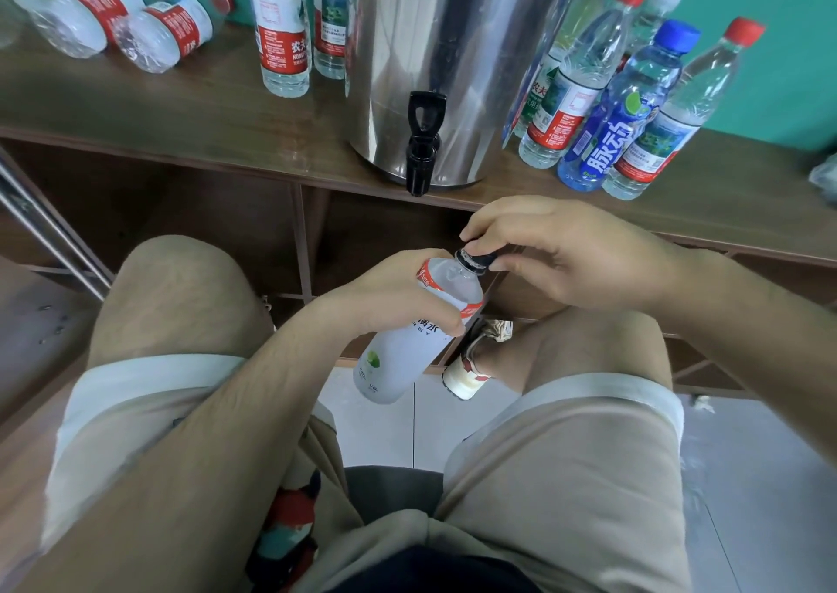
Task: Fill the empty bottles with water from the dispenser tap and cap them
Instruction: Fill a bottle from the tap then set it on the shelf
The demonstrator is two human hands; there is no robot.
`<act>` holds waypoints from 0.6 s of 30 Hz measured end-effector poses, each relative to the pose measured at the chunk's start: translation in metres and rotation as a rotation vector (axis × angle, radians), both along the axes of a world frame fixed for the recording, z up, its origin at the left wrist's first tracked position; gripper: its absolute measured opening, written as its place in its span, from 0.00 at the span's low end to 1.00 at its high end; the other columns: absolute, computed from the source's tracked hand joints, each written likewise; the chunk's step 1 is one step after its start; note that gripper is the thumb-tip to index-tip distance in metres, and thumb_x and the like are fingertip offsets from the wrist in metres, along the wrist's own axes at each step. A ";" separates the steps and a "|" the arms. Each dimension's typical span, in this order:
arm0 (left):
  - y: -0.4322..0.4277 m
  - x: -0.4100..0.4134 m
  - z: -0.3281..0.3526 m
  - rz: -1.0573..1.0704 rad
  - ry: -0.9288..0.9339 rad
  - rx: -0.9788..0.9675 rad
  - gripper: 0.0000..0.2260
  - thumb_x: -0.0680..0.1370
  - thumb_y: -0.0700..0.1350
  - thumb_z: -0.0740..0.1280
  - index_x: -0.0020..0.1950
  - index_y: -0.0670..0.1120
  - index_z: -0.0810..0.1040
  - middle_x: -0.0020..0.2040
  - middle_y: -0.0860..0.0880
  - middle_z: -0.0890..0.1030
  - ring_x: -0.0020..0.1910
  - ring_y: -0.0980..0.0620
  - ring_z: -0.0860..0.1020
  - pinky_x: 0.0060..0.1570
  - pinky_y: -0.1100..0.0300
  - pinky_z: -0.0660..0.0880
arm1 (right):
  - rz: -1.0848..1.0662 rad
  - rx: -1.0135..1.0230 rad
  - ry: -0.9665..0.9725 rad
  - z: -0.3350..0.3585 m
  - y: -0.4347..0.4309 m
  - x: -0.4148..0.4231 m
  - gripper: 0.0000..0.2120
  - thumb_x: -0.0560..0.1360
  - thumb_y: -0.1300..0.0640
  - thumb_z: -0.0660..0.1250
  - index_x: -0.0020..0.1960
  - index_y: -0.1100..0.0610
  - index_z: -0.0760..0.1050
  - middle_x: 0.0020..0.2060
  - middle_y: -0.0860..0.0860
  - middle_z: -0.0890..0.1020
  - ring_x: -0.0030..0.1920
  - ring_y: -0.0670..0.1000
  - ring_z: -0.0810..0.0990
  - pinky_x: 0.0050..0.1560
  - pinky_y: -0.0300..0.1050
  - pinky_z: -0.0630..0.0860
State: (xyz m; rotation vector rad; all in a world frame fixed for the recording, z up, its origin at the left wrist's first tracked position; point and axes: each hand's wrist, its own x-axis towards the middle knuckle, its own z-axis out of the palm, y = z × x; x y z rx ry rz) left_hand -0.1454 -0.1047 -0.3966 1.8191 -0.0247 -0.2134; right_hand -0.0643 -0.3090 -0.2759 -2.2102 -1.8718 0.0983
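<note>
My left hand (398,293) grips a white-labelled plastic bottle (407,357) around its upper body, tilted with its neck up and to the right, in front of my knees. My right hand (557,253) pinches the black cap (475,259) on the bottle's neck. Just above both hands, the steel dispenser (457,58) stands on the wooden counter, its black tap (423,144) hanging over the counter edge.
Several capped bottles (629,108) stand right of the dispenser, two bottles (283,26) stand left of it, and empty bottles (136,22) lie on their sides at far left. The wooden counter (181,108) has open shelves below. My knees flank the bottle.
</note>
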 end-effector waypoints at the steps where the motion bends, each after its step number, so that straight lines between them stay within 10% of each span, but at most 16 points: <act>1: 0.001 -0.001 0.002 -0.016 0.010 -0.019 0.22 0.63 0.46 0.78 0.56 0.50 0.80 0.48 0.52 0.85 0.46 0.54 0.84 0.45 0.59 0.82 | 0.011 -0.004 -0.018 0.001 0.000 -0.001 0.12 0.78 0.70 0.71 0.61 0.62 0.82 0.62 0.54 0.81 0.62 0.53 0.80 0.61 0.50 0.77; 8: 0.001 -0.008 0.005 -0.131 0.041 -0.109 0.21 0.65 0.40 0.75 0.57 0.41 0.78 0.45 0.49 0.85 0.44 0.53 0.84 0.44 0.60 0.82 | -0.053 -0.111 -0.004 0.010 0.001 -0.007 0.14 0.82 0.56 0.68 0.64 0.62 0.80 0.58 0.54 0.81 0.55 0.54 0.80 0.58 0.51 0.77; 14: -0.007 -0.008 0.005 -0.145 -0.004 -0.065 0.25 0.64 0.42 0.76 0.60 0.40 0.77 0.49 0.45 0.83 0.48 0.48 0.84 0.45 0.58 0.82 | -0.215 -0.338 -0.422 0.012 0.014 -0.019 0.41 0.78 0.28 0.37 0.53 0.55 0.79 0.47 0.49 0.81 0.51 0.56 0.80 0.45 0.53 0.74; 18: -0.003 -0.008 0.007 -0.121 -0.015 -0.141 0.20 0.66 0.41 0.75 0.57 0.44 0.79 0.49 0.48 0.84 0.48 0.53 0.84 0.47 0.61 0.81 | -0.124 -0.090 -0.190 0.009 0.001 -0.011 0.21 0.81 0.40 0.60 0.66 0.51 0.77 0.47 0.46 0.79 0.45 0.49 0.79 0.44 0.47 0.74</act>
